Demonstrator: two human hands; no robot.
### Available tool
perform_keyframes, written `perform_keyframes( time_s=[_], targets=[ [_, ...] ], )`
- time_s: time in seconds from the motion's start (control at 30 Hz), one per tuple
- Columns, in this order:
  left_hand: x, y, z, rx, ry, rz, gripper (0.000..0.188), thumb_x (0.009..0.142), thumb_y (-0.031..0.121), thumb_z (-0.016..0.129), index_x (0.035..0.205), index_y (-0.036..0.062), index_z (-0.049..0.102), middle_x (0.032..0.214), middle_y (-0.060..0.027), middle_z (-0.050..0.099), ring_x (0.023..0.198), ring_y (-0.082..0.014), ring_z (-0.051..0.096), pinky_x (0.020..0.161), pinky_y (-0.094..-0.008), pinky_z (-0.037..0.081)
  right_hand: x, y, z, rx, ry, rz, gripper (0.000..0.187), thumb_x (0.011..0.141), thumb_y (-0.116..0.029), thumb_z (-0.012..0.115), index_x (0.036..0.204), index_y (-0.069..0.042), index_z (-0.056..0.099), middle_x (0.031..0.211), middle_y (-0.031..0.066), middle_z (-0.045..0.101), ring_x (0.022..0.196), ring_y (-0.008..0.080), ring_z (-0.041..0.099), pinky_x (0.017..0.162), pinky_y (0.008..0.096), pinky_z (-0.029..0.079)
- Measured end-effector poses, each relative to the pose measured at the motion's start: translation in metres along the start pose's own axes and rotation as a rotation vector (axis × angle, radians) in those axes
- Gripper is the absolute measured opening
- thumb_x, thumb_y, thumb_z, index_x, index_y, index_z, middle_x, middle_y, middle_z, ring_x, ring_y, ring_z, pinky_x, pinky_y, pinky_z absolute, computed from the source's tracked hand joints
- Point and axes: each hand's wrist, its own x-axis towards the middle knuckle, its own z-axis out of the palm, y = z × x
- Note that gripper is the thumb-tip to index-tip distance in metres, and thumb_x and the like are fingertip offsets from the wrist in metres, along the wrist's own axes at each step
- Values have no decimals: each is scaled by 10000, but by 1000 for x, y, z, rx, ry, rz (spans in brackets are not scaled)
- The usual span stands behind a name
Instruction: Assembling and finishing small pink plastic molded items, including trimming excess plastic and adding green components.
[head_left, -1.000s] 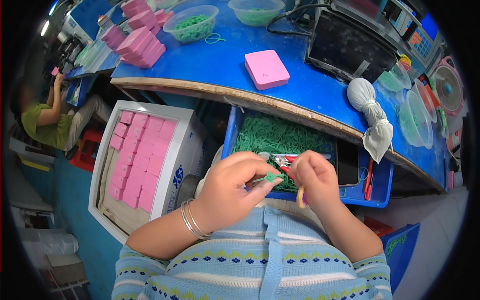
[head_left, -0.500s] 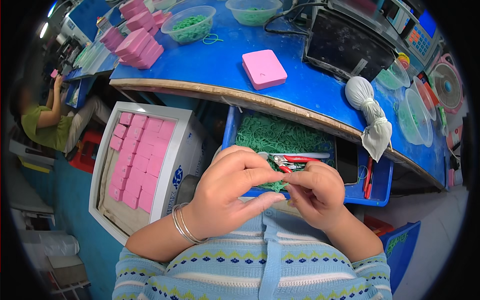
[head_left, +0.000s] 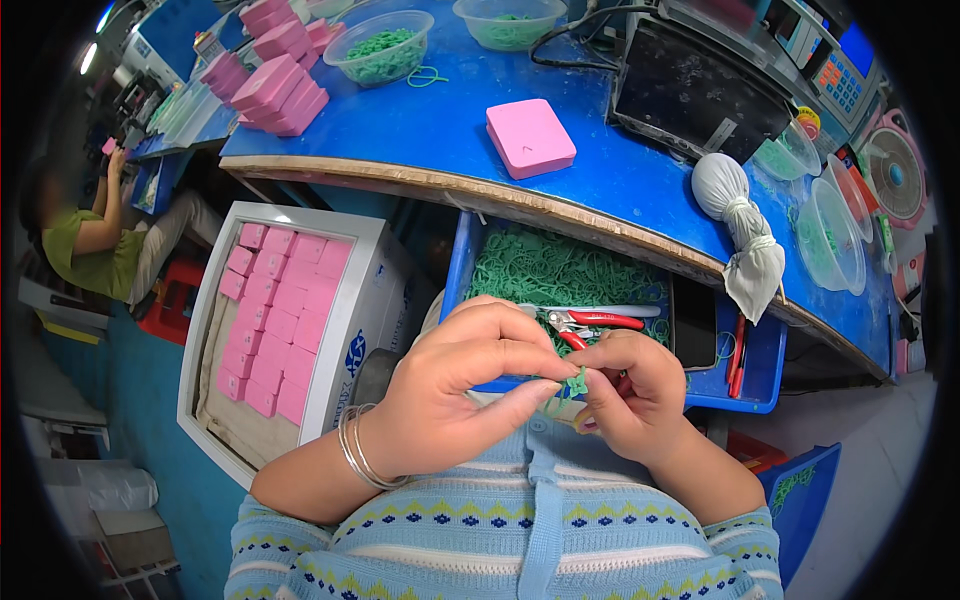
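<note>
In front of my chest, my left hand [head_left: 470, 385] pinches a small green piece [head_left: 577, 382], rubbery or waxy in look and irregular in outline. My right hand [head_left: 637, 392] meets it there, thumb and forefinger closed on the same piece. A bit of something reddish shows among my right fingers, too hidden to name. Just beyond my fingertips, cutting pliers [head_left: 607, 320] with red handles lie in a pulled-out blue drawer [head_left: 748, 395]. A tangled heap of green pieces [head_left: 560, 265] fills much of that drawer.
A pink block [head_left: 530, 138] sits on the blue table [head_left: 440, 125], with stacked pink blocks [head_left: 280, 95] at left. A tied cloth bag [head_left: 735, 215] lies by the right edge. Pink blocks fill a white box [head_left: 190, 380] on the left. Another person [head_left: 95, 235] sits far left.
My fingers have shifted their grip: the green piece now shows clearly between both hands. The right thumb points upward more, and the reddish thing has come into sight among the right fingers.
</note>
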Motion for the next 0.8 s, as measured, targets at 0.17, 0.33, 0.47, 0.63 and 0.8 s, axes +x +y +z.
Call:
perform_keyframes(
  time_s=[0.17,0.33,0.47,0.63,0.8],
  targets=[
    [1,0,0,63,8,33,195,694,-55,643,874,20,642,872,-74,585,843,-193,525,729,-290,430,-1,0,1,95,-56,74,70,809,-15,571,878,-17,584,622,35,574,446,84,568,417,209,390],
    [0,-1,2,53,37,35,194,682,-68,647,853,23,640,855,-71,581,835,-192,526,716,-290,430,-1,-3,2,158,-89,123,68,834,-25,548,888,-4,583,700,55,590,470,78,578,410,200,410],
    [-1,-1,5,17,63,12,180,674,-67,647,827,26,628,833,-68,571,822,-189,519,711,-290,424,-2,-3,4,130,-89,95,73,840,-32,547,895,1,582,720,61,592,477,78,581,409,197,415],
    [0,-3,5,65,92,75,198,645,-59,652,814,37,615,820,-64,565,798,-198,512,700,-304,419,-1,-6,4,165,-107,156,71,841,-30,547,896,3,578,717,57,589,477,76,581,407,195,416],
    [4,-1,-1,434,115,301,247,586,-46,652,805,61,610,807,-48,563,738,-221,507,668,-324,410,-1,-8,5,170,-67,217,61,835,-19,550,887,-4,578,683,48,583,467,74,575,412,198,402]
  ],
)
